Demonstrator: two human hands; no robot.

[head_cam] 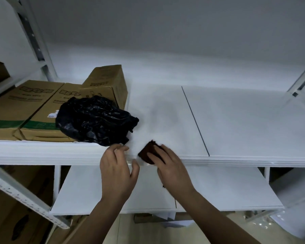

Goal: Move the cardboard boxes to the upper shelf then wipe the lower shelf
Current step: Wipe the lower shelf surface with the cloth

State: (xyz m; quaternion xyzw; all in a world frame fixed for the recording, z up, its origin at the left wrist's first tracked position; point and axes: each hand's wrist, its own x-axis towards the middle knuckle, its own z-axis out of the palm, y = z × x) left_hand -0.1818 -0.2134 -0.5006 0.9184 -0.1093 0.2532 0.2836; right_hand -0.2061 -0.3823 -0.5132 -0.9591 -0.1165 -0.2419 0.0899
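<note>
At the shelf's (236, 161) front edge, the right hand (173, 166) presses flat on a brown cloth (149, 153), the left hand (117, 169) open just beside it.

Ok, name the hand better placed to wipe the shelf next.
Right. The right hand already presses the brown cloth on the shelf. The left hand holds nothing, fingers at the shelf edge beside the black bag.

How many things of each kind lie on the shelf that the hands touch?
Cardboard boxes: 3
Black plastic bag: 1
Brown cloth: 1, under the right hand
Total: 5
</note>
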